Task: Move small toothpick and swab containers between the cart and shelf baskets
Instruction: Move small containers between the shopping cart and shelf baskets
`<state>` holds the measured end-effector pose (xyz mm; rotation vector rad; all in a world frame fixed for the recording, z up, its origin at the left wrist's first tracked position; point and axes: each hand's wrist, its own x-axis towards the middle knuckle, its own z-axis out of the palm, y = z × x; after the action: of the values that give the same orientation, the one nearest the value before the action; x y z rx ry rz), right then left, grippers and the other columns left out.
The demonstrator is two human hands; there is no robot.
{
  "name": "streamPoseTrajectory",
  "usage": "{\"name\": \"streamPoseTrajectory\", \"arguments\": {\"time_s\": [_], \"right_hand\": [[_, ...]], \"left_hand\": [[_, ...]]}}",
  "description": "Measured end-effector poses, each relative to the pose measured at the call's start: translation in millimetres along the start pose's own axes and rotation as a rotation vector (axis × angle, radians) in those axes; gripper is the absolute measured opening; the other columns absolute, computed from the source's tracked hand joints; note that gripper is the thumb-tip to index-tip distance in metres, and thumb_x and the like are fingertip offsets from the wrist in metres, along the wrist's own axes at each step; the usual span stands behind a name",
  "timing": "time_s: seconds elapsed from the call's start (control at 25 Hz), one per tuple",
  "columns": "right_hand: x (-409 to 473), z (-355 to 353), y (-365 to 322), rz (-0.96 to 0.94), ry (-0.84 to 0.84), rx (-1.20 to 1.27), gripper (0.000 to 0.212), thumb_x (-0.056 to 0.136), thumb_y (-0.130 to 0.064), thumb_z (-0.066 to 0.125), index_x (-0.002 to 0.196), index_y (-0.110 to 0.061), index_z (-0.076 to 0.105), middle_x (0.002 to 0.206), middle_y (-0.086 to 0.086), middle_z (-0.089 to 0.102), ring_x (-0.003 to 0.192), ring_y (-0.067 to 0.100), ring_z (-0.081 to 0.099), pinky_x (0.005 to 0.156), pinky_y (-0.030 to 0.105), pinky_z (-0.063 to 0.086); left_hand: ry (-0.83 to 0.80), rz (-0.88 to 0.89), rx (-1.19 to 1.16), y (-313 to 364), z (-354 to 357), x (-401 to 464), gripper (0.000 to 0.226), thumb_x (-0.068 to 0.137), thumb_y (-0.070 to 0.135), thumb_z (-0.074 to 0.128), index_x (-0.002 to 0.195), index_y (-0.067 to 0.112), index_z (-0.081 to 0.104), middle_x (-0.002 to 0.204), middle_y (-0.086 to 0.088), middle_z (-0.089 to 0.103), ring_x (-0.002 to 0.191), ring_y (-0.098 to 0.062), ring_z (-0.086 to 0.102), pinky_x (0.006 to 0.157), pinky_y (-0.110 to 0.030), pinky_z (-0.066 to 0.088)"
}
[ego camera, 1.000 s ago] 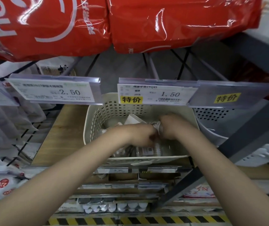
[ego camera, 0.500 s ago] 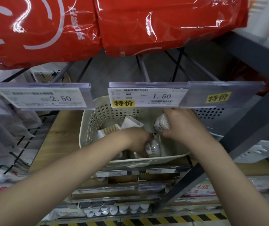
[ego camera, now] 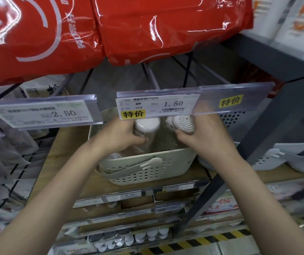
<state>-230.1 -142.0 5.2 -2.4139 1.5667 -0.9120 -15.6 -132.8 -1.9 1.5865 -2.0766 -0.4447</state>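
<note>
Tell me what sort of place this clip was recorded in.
Most likely a shop aisle: clear plastic price-tag holders hang on the shelf edges, yellow special-price stickers mark goods, and red plastic-wrapped packs are stacked on the shelf above.

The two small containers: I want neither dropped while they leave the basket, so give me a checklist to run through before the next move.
1. Left hand grips the upright white-lidded container: ok.
2. Right hand holds the tilted ribbed-lid containers: ok, though the grip looks fingertip-only.
3. Containers lifted above the cream basket rim: ok.
4. Clearance under the 1.50 price tag: not ok, both lids sit right at its lower edge.
5. Cart ready to receive: cannot tell, not in view.
</note>
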Motion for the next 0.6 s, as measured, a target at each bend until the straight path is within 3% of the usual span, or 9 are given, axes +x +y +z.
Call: {"name": "streamPoseTrajectory", "arguments": {"time_s": [0.12, 0.24, 0.28, 0.44, 0.6], "right_hand": [[-26, -6, -5, -0.032, 0.119, 0.100, 0.057, 0.075, -0.019, 0.076, 0.127, -0.016, 0.052, 0.126, 0.003, 0.050, 0.116, 0.017, 0.047, 0.092, 0.026, 0.041], [-57, -8, -5, -0.151, 0.304, 0.068, 0.057, 0.074, -0.009, 0.077, 0.126, -0.004, 0.054, 0.122, 0.011, 0.053, 0.116, 0.019, 0.049, 0.099, 0.022, 0.039], [-67, -8, -4, -0.163, 0.350, 0.058, 0.058, 0.074, -0.008, 0.076, 0.127, -0.001, 0.053, 0.123, 0.013, 0.054, 0.117, 0.022, 0.050, 0.102, 0.026, 0.040], [-104, -18, 0, -0.154, 0.463, 0.095, 0.060, 0.076, -0.010, 0.075, 0.128, 0.001, 0.047, 0.126, 0.016, 0.054, 0.122, 0.024, 0.049, 0.107, 0.029, 0.037], [-150, -50, 25, -0.078, 0.482, 0.144, 0.062, 0.076, -0.017, 0.074, 0.130, -0.010, 0.044, 0.125, 0.008, 0.051, 0.121, 0.019, 0.047, 0.105, 0.028, 0.037]], "left_hand": [[0.182, 0.071, -0.031, 11, -5, -20, 0.058, 0.070, 0.023, 0.082, 0.119, 0.027, 0.051, 0.115, 0.018, 0.049, 0.103, 0.005, 0.043, 0.081, 0.002, 0.032], [0.300, 0.070, -0.109, 21, 2, -40, 0.061, 0.066, 0.032, 0.082, 0.119, 0.021, 0.053, 0.122, 0.008, 0.057, 0.113, -0.009, 0.052, 0.091, -0.028, 0.045], [0.337, 0.080, -0.116, 25, 6, -46, 0.063, 0.065, 0.032, 0.082, 0.119, 0.020, 0.052, 0.122, 0.007, 0.055, 0.113, -0.008, 0.050, 0.091, -0.029, 0.045], [0.352, 0.278, -0.084, 56, 29, -67, 0.067, 0.063, 0.021, 0.081, 0.121, 0.018, 0.047, 0.118, 0.007, 0.046, 0.111, -0.001, 0.041, 0.097, -0.006, 0.031], [0.270, 0.376, -0.166, 103, 60, -77, 0.065, 0.068, 0.027, 0.081, 0.122, 0.020, 0.045, 0.116, 0.010, 0.045, 0.109, 0.001, 0.043, 0.094, -0.004, 0.030]]}}
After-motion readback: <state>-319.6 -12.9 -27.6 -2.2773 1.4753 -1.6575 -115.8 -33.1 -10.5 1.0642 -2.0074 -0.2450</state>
